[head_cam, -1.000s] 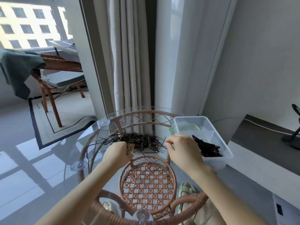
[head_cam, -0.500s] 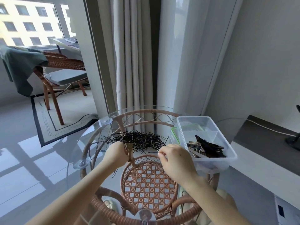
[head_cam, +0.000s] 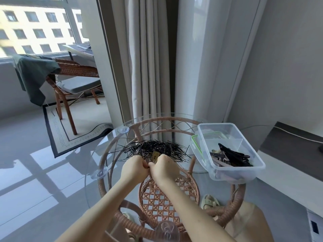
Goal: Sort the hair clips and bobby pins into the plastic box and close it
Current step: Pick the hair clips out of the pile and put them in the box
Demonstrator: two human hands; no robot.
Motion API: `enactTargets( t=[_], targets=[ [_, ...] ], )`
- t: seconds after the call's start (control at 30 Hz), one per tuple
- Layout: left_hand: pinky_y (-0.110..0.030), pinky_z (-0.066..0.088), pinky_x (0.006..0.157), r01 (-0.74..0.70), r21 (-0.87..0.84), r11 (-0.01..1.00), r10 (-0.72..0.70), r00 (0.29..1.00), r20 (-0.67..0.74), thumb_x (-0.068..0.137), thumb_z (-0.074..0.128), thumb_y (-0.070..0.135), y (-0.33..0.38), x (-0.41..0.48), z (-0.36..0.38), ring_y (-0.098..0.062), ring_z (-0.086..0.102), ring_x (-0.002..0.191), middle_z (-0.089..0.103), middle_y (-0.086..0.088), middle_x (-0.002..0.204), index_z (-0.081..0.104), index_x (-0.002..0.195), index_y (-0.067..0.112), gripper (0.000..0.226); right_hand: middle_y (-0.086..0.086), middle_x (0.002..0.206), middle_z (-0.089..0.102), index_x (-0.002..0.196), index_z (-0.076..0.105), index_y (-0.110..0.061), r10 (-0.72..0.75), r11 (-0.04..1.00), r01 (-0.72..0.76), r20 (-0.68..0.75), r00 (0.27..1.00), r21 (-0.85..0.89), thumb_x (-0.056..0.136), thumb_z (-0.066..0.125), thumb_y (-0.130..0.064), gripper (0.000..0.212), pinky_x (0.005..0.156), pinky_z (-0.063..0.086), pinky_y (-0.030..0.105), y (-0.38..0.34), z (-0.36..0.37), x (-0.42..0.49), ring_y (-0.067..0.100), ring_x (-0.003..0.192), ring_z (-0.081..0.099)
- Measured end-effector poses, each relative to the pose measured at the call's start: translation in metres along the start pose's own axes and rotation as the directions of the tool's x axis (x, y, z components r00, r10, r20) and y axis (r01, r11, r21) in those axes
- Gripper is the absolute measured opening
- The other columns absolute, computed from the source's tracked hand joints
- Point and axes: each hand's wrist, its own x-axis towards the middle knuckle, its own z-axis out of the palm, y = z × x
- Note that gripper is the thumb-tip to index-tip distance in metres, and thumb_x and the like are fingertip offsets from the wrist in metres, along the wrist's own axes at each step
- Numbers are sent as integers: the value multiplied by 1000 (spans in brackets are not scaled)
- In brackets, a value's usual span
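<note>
Both hands, left hand [head_cam: 134, 169] and right hand [head_cam: 164, 167], are curled knuckle to knuckle at the near edge of the bobby pins [head_cam: 153, 147] heaped on the glass table [head_cam: 108, 151], pinching a tan clip [head_cam: 155, 156] between them. Best shake stray pins off the clip first, then carry it right to the open plastic box [head_cam: 262, 165], where dark hair clips [head_cam: 230, 157] lie in the near compartment.

Bare left hand [head_cam: 134, 169] and right hand [head_cam: 164, 169] on bare forearms [head_cam: 188, 206]; below the right hand, a pale strapped slipper [head_cam: 209, 202].

Sunlit grey floor [head_cam: 26, 172], beige curtain [head_cam: 148, 67], rattan chair [head_cam: 75, 70]
</note>
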Motion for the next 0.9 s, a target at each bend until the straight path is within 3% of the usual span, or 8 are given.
enactTargets(
  t=[0.13, 0.3, 0.4, 0.47, 0.6, 0.7, 0.77, 0.9],
  targets=[
    [-21, 39, 53, -34, -69, 997, 30, 998, -50, 76, 68, 28, -5, -5, -2, -16, 53, 59, 61, 2, 62, 74, 73, 15, 15, 2, 94, 67, 83, 56, -13, -36, 996, 41, -52, 998, 85, 85, 62, -36, 23, 60, 34, 24, 4, 2, -1, 19, 75, 52],
    [-19, 40, 55, -81, -160, 984, 72, 995, -64, 77, 69, 27, -9, -9, -5, -8, 53, 62, 61, 10, 68, 72, 81, 18, 11, -6, 67, 51, 90, 57, -10, -222, 933, 239, -92, 971, 270, 82, 68, -21, 19, 47, 28, 9, 11, -18, -2, 8, 60, 46],
    [-14, 44, 58, -91, -289, 953, 63, 992, -105, 78, 68, 20, -14, -11, -8, -4, 57, 66, 64, 8, 74, 69, 82, 19, 4, 4, 70, 64, 99, 62, -3, -389, 911, 405, -159, 908, 82, 86, 63, -15, 18, 48, 25, 6, 18, -39, 0, 11, 60, 49],
    [-20, 49, 65, -132, -310, 941, 79, 981, -177, 81, 66, 18, -22, -13, -10, -11, 61, 74, 66, 5, 80, 66, 84, 23, 6, 4, 66, 64, 92, 66, -3, -451, 890, 452, -257, 855, -60, 87, 60, -12, 12, 46, 24, 10, 25, -62, 0, 13, 54, 48],
    [-39, 47, 86, -164, -128, 978, 106, 923, -370, 80, 67, 31, -46, -17, -2, -26, 58, 104, 65, -6, 111, 66, 105, 17, 29, 3, 47, 48, 68, 61, -6, -348, 935, 245, -526, 776, -257, 84, 61, -9, 16, 42, 17, 20, 63, -130, 8, 24, 42, 39],
    [-50, 33, 105, -99, -45, 994, 84, 960, -266, 79, 60, 53, -51, -18, 9, -33, 38, 131, 43, -13, 141, 48, 132, 25, 61, 16, 75, 67, 85, 64, -3, -189, 930, 27, -413, 891, -366, 89, 55, -16, 17, 53, 31, 29, 97, -165, 19, 36, 70, 60],
    [-53, 17, 113, -64, 11, 998, 65, 982, -179, 77, 50, 65, -50, -14, 17, -34, 16, 142, 21, -16, 153, 29, 142, 33, 76, 18, 92, 68, 93, 66, -2, -166, 893, -22, -375, 912, -450, 91, 54, -20, 22, 63, 39, 34, 106, -168, 21, 37, 87, 60],
    [-52, -3, 113, -57, 113, 992, 70, 991, -111, 67, 28, 80, -42, -3, 26, -36, -4, 143, -4, -16, 156, 5, 145, 40, 91, 18, 112, 64, 111, 60, 2, -432, 899, 365, -352, 831, -241, 94, 47, -18, 29, 88, 45, 35, 83, -126, 4, 36, 105, 58]
  ],
)
